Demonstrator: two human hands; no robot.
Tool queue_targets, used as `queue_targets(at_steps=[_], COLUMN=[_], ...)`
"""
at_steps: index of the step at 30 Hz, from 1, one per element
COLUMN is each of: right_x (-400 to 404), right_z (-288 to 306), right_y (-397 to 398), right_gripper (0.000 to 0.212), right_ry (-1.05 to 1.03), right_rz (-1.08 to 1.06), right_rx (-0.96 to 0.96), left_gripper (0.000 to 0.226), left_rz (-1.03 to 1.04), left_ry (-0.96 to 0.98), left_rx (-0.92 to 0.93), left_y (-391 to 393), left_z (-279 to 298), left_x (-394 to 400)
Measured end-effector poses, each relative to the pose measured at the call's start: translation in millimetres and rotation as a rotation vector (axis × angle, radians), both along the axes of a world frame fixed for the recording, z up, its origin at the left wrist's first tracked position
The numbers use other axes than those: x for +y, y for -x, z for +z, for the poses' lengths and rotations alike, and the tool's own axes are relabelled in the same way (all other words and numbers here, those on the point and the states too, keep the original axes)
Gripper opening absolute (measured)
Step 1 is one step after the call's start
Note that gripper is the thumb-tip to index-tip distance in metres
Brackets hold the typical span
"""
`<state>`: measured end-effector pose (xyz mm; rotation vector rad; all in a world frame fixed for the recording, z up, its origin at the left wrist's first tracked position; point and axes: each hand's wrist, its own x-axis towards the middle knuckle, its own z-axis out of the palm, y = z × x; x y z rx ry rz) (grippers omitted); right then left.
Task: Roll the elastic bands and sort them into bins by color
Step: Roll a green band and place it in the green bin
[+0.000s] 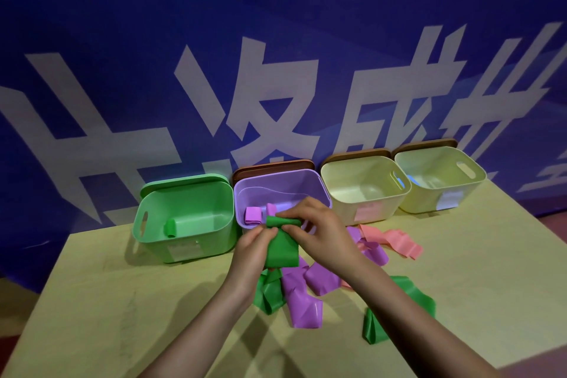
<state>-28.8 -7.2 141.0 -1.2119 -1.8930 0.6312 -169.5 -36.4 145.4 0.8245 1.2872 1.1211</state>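
Both hands hold one green band (280,250) above the surface (122,301), in front of the purple bin (306,187). Left hand (254,250): its grip pinches the band's hanging flat part. Right hand (319,225): its grip pinches the rolled top end. Green bin (184,218), far left, contains one green roll (170,227); the purple bin holds purple rolls (254,214). Loose green, purple and pink bands (395,242) lie beneath the hands. Two pale yellow bins (365,187) stand to the right.

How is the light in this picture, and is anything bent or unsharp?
Head view: dim bluish light; the arms and green bin cast hard shadows on the table; the wide lens curves the table's edges; the white wall letters look slightly soft.
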Motion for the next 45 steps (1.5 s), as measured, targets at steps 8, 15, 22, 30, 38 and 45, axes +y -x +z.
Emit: queue_targets(at_steps=[8, 15, 22, 30, 38, 45], right_x=[-3, 0, -3, 0, 8, 8], right_z=[0, 0, 2, -3, -11, -10], right_y=[-1, 0, 1, 14, 9, 8], right_gripper=[0.030, 0.019, 0.012, 0.009, 0.031, 0.034], right_ry=[0.096, 0.348, 0.393, 0.150, -0.151, 0.023], right_rz=[0.093, 0.035, 0.085, 0.020, 0.040, 0.118], right_rx=[0.156, 0.275, 0.392, 0.347, -0.049, 0.002], left_gripper=[0.017, 0.018, 0.013, 0.016, 0.015, 0.016], left_rz=[-0.003, -0.129, -0.206, -0.048, 0.000, -0.043], left_ry=[-0.114, -0.233, -0.364, -0.012, 0.027, -0.060], left_rx=[-0.012, 0.167, 0.426, -0.226, -0.263, -0.145], left_y=[4, 8, 13, 15, 20, 23], left_z=[4, 7, -3, 0, -1, 2], left_x=[5, 3, 0, 0, 4, 9])
